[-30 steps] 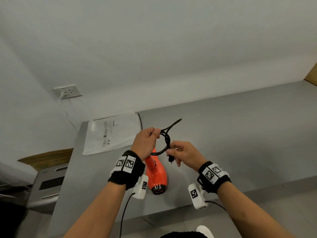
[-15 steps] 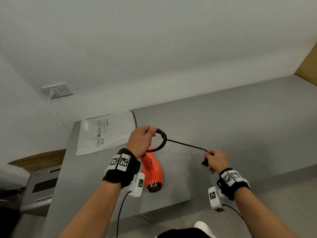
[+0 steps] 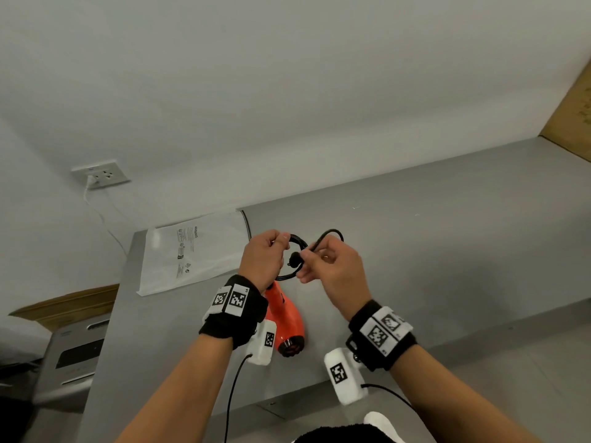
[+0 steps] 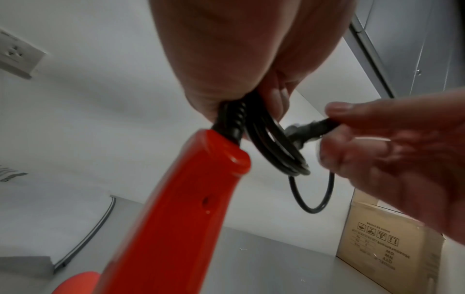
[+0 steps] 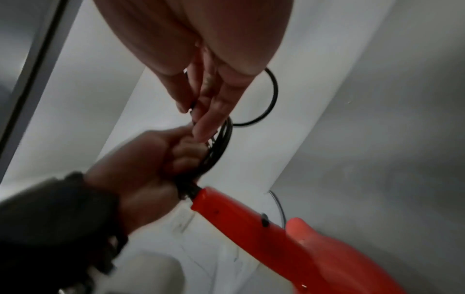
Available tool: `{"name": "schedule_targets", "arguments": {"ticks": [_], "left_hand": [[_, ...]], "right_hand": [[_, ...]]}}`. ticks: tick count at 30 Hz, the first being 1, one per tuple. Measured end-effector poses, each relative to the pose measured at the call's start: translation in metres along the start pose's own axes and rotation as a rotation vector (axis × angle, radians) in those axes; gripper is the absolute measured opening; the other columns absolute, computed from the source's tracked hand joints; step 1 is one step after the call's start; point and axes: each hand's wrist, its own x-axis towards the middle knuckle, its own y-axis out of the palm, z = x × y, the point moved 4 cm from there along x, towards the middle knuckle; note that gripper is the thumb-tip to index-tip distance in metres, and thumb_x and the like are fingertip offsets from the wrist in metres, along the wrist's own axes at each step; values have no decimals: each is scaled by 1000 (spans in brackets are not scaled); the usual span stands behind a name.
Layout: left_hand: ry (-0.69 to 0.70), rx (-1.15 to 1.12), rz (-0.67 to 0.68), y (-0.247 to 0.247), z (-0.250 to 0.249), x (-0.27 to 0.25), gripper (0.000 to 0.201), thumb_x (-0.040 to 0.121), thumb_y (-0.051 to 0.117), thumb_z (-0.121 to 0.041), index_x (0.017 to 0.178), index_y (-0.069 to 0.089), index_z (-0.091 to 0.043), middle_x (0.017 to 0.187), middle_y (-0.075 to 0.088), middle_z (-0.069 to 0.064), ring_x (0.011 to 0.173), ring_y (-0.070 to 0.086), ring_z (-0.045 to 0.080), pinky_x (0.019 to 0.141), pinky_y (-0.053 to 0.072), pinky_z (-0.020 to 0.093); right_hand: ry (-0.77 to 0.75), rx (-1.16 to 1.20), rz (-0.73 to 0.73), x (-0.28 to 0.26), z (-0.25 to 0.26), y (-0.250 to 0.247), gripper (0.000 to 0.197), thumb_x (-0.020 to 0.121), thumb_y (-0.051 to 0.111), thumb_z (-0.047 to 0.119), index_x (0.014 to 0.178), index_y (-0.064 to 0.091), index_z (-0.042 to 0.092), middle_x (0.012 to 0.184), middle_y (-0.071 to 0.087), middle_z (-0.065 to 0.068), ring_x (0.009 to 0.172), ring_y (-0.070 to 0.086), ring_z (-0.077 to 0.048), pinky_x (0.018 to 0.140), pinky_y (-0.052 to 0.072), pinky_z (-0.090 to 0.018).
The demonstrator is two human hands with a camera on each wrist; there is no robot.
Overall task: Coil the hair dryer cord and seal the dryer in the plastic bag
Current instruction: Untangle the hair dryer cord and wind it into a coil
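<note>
An orange hair dryer (image 3: 286,318) (image 4: 171,214) (image 5: 289,232) hangs nozzle-down above the grey table (image 3: 447,251). My left hand (image 3: 265,257) (image 5: 151,159) grips the black cord coil (image 3: 295,251) (image 4: 276,147) (image 5: 219,145) right at the handle's top. My right hand (image 3: 332,270) (image 4: 392,151) pinches the cord's plug end (image 3: 293,259) (image 4: 304,132) beside the coil, and a free loop (image 3: 331,235) (image 4: 312,197) (image 5: 271,95) sticks out past it. The clear plastic bag (image 3: 192,251) lies flat on the table's far left.
A wall socket (image 3: 102,177) with a white cable plugged in sits on the wall at left. A cardboard box (image 3: 572,103) (image 4: 387,244) stands at the table's right end. A grey appliance (image 3: 70,356) is below the table's left edge.
My right hand, stretched out to the right with the plug half a second ago, has come back in to the coil at my left hand, forming a new loop.
</note>
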Motion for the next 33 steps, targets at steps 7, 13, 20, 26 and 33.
{"name": "schedule_targets", "arguments": {"ticks": [7, 13, 20, 26, 33], "left_hand": [[21, 4, -1, 3, -3, -6, 34, 99, 55, -31, 70, 61, -16, 41, 38, -10, 37, 34, 10, 48, 29, 27], [21, -10, 37, 1, -5, -10, 33, 101, 53, -29, 74, 62, -12, 43, 38, -9, 38, 33, 9, 44, 30, 23], [-16, -100, 46, -2, -3, -7, 32, 103, 52, -26, 77, 60, -9, 45, 35, -7, 37, 31, 8, 44, 37, 22], [-64, -157, -14, -9, 5, 1, 31, 104, 51, -24, 77, 59, -9, 47, 33, -6, 37, 26, 9, 44, 21, 22], [-68, -133, -145, -17, 16, 16, 33, 97, 50, -37, 75, 61, -16, 38, 35, -10, 37, 30, 13, 47, 23, 27]], "right_hand": [[269, -156, -147, 1, -53, 21, 26, 84, 75, 21, 83, 49, 17, 74, 58, -6, 54, 52, -15, 48, 48, -26], [449, 333, 96, -2, -69, 30, 24, 94, 61, 17, 115, 62, 6, 107, 72, -7, 95, 68, -19, 81, 52, -42], [496, 573, 231, -6, -76, 32, 33, 96, 66, 25, 123, 58, 9, 122, 69, -13, 107, 67, -29, 89, 50, -50], [367, 223, 303, -15, -77, 20, 24, 100, 59, 22, 104, 71, 2, 81, 61, -2, 73, 56, -17, 62, 49, -31], [76, -739, 658, -53, -109, 5, 28, 94, 61, 33, 75, 64, 12, 72, 58, 0, 63, 53, -14, 65, 45, -32]]}}
